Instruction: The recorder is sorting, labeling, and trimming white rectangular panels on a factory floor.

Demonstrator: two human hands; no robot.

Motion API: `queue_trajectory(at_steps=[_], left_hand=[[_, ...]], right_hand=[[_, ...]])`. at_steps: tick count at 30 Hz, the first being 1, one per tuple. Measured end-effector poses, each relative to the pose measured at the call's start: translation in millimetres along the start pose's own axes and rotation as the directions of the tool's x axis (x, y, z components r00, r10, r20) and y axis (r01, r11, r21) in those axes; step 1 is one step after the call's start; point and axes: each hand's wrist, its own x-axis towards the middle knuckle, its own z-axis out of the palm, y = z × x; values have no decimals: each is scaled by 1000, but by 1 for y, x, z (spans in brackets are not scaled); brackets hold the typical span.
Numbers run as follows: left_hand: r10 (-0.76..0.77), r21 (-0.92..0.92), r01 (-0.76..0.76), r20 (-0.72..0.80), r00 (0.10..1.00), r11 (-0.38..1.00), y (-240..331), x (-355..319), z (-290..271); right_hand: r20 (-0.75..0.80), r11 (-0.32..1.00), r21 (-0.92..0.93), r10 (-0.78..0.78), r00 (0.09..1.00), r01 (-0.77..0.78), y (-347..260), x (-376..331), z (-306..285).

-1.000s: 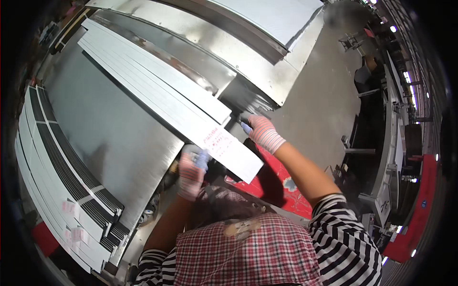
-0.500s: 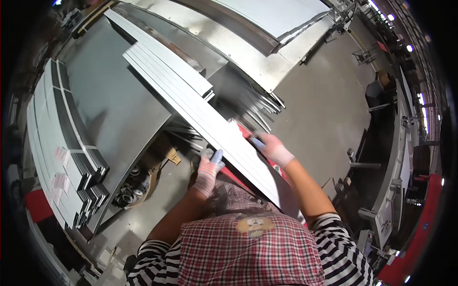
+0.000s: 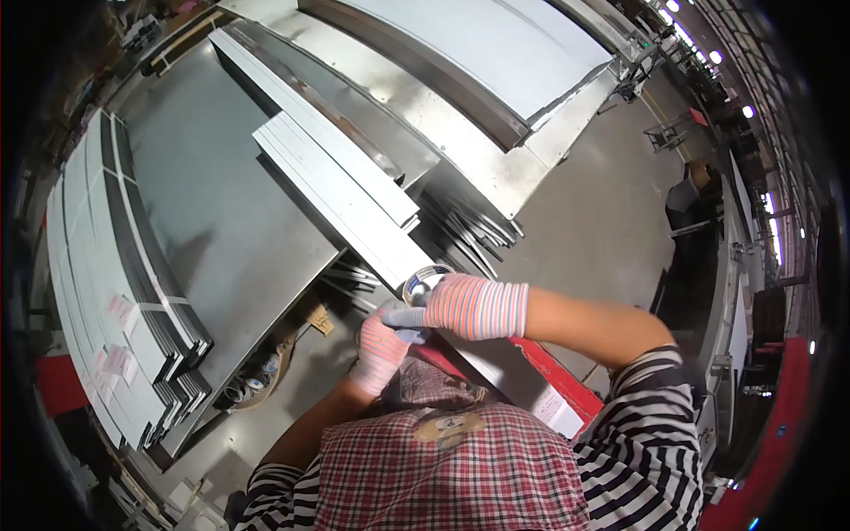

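A roll of tape (image 3: 427, 281) is in my right hand (image 3: 474, 306), which reaches across a stack of long white strips (image 3: 341, 199). My left hand (image 3: 382, 347) is closed at the near left edge of that stack. Its fingertips meet the fingers of my right hand just under the roll. What the left fingers pinch, if anything, is hidden. The strips run from the far left toward my body, with their near part covered by my hands. Beneath them, a red support (image 3: 553, 380) shows by my right forearm.
Strapped white profiles (image 3: 93, 265) lie on the left of the metal table (image 3: 221, 195). Several tape rolls (image 3: 252, 382) sit below it. Thin strips (image 3: 469, 230) stick out beyond my hands. A machine bed with a white sheet (image 3: 496, 53) stands at the back.
My right hand has swung left from the stack's right side to meet my left hand, and now shows a tape roll. The left hand has lowered slightly. My view has shifted a little.
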Motion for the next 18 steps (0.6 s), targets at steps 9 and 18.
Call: queue_trajectory(at_steps=[9,18], left_hand=[[-189,-500,177,28,982,848,-103,59,-21],[-299,-493,274,29,954,826,-261,90,-72]], right_hand=[[-176,891,437,220,959,-124,215,76,87],[-503,801,346,598,624,-489,24,55,111]])
